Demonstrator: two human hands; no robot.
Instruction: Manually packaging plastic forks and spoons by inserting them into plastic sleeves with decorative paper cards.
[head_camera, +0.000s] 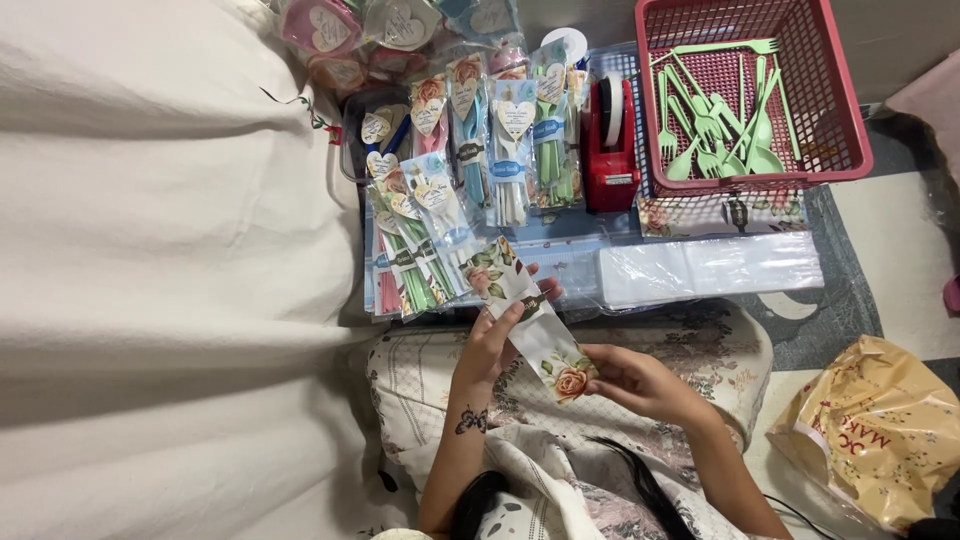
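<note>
— Floral paper, cream with pink roses and green leaves: that is the narrow packet (533, 322) held slantwise between both hands, above a cushion (700, 350) with a flower print on the person's lap.

— How are the hands placed on it?

— The left hand (492, 340) grips the upper half, thumb across the front by a small dark label, fingers behind. The right hand (632, 380) pinches the lower end, just beside the printed rose. Both are closed on the packet; neither is free.

— What lies around it?

— Just beyond the packet's top end, a fanned row of finished packs (425, 235) in clear sleeves, each with coloured cutlery and a heart-shaped tag. Further up, more packs (510, 140) stand side by side. To their right sits a red tape dispenser (610, 145), and right of that a pink plastic basket (850, 120) holding loose pale green forks and spoons (715, 125).

— Anything nearer the right hand?

— A stack of clear plastic sleeves (710, 268) lies below the basket, and a crumpled yellow bag (880, 430) rests on the floor at the far right. A white cloth (150, 250) fills the left side.
</note>
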